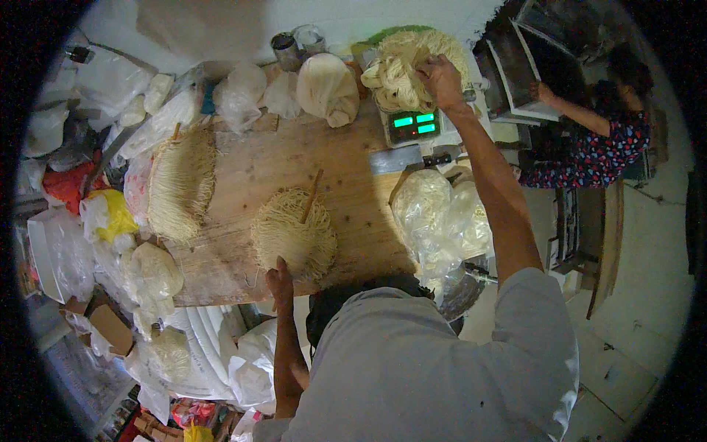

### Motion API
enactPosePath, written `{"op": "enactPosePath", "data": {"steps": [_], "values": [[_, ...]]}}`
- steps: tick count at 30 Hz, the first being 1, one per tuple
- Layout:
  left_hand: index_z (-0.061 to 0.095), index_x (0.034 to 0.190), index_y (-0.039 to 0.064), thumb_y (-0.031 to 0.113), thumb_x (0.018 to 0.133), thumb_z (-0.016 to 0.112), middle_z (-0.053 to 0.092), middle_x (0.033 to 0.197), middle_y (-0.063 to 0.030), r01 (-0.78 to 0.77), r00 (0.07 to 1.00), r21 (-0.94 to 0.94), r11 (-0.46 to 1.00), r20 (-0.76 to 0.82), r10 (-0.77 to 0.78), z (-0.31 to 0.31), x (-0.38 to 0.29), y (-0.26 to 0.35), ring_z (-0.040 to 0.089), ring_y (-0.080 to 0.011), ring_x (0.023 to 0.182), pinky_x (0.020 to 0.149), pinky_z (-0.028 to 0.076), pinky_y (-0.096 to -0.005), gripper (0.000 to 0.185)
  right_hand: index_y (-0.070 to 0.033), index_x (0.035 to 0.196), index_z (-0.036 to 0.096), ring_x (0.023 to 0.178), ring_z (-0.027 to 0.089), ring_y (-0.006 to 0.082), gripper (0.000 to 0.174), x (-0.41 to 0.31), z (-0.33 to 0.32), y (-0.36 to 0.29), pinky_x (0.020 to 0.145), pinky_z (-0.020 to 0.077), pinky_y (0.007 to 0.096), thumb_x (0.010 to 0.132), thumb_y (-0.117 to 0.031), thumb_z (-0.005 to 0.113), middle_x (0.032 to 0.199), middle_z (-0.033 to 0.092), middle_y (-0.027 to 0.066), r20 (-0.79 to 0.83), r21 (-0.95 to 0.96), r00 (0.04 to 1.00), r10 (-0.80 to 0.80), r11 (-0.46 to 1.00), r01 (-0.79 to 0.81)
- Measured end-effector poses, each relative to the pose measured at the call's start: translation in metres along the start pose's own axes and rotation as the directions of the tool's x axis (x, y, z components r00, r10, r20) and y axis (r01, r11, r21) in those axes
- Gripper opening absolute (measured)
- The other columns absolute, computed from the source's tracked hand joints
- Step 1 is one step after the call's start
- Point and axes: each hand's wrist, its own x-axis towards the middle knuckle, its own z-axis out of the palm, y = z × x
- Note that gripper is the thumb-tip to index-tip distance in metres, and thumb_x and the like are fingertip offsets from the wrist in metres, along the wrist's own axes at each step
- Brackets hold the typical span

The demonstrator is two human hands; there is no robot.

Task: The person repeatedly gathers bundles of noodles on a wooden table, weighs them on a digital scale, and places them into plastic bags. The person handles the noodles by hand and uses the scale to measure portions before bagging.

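On the wooden table [353, 232], a round heap of pale noodles [293, 235] has a wooden stick [312, 196] through it. My left hand [280, 282] is at the heap's near edge; whether its fingers grip the stick's near end or noodles is unclear. My right hand [441, 83] reaches to a large pile of noodles [400, 72] on a digital scale [413, 126] with a lit green display; its fingertips touch the pile, and their hold cannot be made out. Another stick-hung bundle of noodles [182, 188] lies at the table's left.
A cleaver [395, 159] lies below the scale. Plastic bags [425, 204] of noodles sit at the table's right edge, a tied cloth bundle [328, 91] at the back. Filled bags [154, 276] crowd the left side. Another person [599, 138] stands at right, one hand on a dark cabinet.
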Motion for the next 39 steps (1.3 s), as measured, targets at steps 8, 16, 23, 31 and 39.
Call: {"op": "enactPosePath", "data": {"steps": [8, 16, 23, 31, 39], "values": [[0.051, 0.064, -0.011, 0.065, 0.097, 0.057, 0.047, 0.056, -0.0186, -0.201, 0.975, 0.133, 0.970, -0.067, 0.211, 0.005, -0.009, 0.053, 0.047, -0.0308, 0.058, 0.058, 0.036, -0.0542, 0.083, -0.015, 0.109, 0.072, 0.094, 0.065, 0.0376, 0.033, -0.009, 0.026, 0.034, 0.083, 0.0562, 0.0483, 0.078, -0.023, 0.076, 0.103, 0.074, 0.0100, 0.070, 0.230, 0.995, 0.077, 0.969, -0.092], [0.039, 0.158, 0.008, -0.008, 0.090, 0.057, 0.054, 0.099, -0.0134, -0.207, 0.952, 0.425, 0.881, 0.294, 0.082, -0.014, 0.006, -0.002, 0.049, -0.0282, 0.089, 0.078, 0.044, -0.0407, 0.072, -0.004, 0.098, 0.075, 0.094, 0.070, 0.0300, 0.018, -0.003, -0.002, 0.000, 0.088, 0.0554, 0.0377, 0.081, -0.009, 0.079, 0.099, 0.073, 0.0161, 0.122, 0.648, 0.948, 0.294, 0.700, -0.301], [0.041, 0.141, 0.002, 0.007, 0.094, 0.055, 0.061, 0.101, -0.0151, -0.229, 0.945, 0.440, 0.868, 0.314, 0.090, -0.013, 0.001, 0.023, 0.051, -0.0296, 0.085, 0.080, 0.043, -0.0439, 0.049, -0.003, 0.104, 0.073, 0.092, 0.068, 0.0343, 0.023, -0.002, -0.016, -0.010, 0.089, 0.0535, 0.0398, 0.084, -0.012, 0.079, 0.095, 0.071, 0.0171, -0.227, 0.368, 0.973, -0.025, 0.923, 0.110], [0.057, 0.078, -0.010, 0.056, 0.100, 0.060, 0.054, 0.071, -0.0198, -0.207, 0.978, 0.194, 0.959, 0.004, 0.211, -0.016, -0.011, 0.011, 0.052, -0.0317, 0.067, 0.060, 0.038, -0.0514, 0.070, -0.004, 0.101, 0.069, 0.082, 0.068, 0.0310, 0.015, -0.041, -0.059, -0.136, 0.076, 0.0536, 0.0403, 0.095, -0.017, 0.069, 0.091, 0.071, 0.0147, 0.162, 0.667, 0.987, 0.012, 0.735, -0.119], [0.060, 0.094, -0.009, 0.041, 0.101, 0.067, 0.049, 0.078, -0.0198, -0.705, 0.620, 0.597, 0.383, 0.258, 0.741, -0.048, -0.009, -0.032, 0.046, -0.0328, 0.071, 0.065, 0.036, -0.0496, 0.051, -0.003, 0.091, 0.064, 0.077, 0.063, 0.0368, 0.016, -0.166, 0.028, -0.342, 0.070, 0.0497, 0.0468, 0.093, -0.019, 0.066, 0.083, 0.064, 0.0161, 0.273, 0.771, 0.943, -0.191, 0.630, -0.095]]}}
